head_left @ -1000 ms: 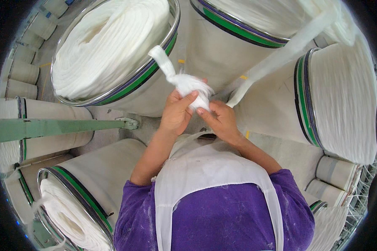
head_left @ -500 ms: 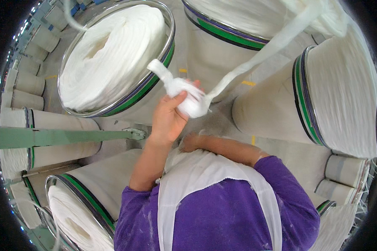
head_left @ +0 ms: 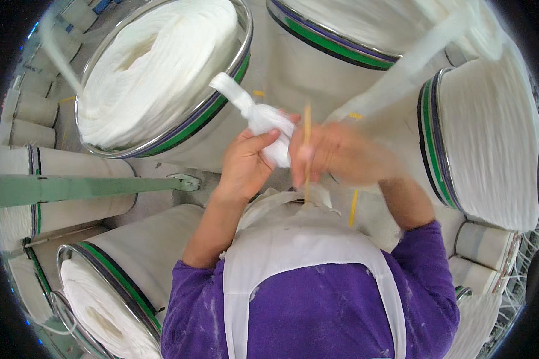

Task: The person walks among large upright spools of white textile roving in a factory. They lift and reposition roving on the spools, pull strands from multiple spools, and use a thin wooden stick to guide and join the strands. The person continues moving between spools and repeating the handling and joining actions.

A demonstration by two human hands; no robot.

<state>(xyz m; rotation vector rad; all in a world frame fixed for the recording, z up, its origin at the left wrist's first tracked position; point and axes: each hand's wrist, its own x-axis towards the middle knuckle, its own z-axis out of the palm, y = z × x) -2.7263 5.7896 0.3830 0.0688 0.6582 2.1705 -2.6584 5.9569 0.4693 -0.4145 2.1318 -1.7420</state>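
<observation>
My left hand (head_left: 244,160) is closed around a wad of white cotton sliver (head_left: 268,122), thumb on top. A flat tail of the sliver sticks out above the fingers toward the far left can. Just to its right, my right hand (head_left: 347,154) is smeared by motion and grips a thin, light wooden stick (head_left: 307,127), which stands nearly upright in the picture. The right fingertips are close to the wad; whether they touch it I cannot tell. Behind the right hand a blurred strand of sliver (head_left: 395,75) runs up to the far right.
A tall can (head_left: 188,140) of coiled sliver stands far left, another can (head_left: 329,42) far ahead. A can (head_left: 428,140) with sliver spilling over its rim is at right, one more (head_left: 126,281) near left. A green bar (head_left: 90,190) juts in from the left. I wear a white apron (head_left: 293,239).
My right hand has come up from the front of the apron to beside the wad, now with the wooden stick in it. My left hand keeps hold of the sliver.
</observation>
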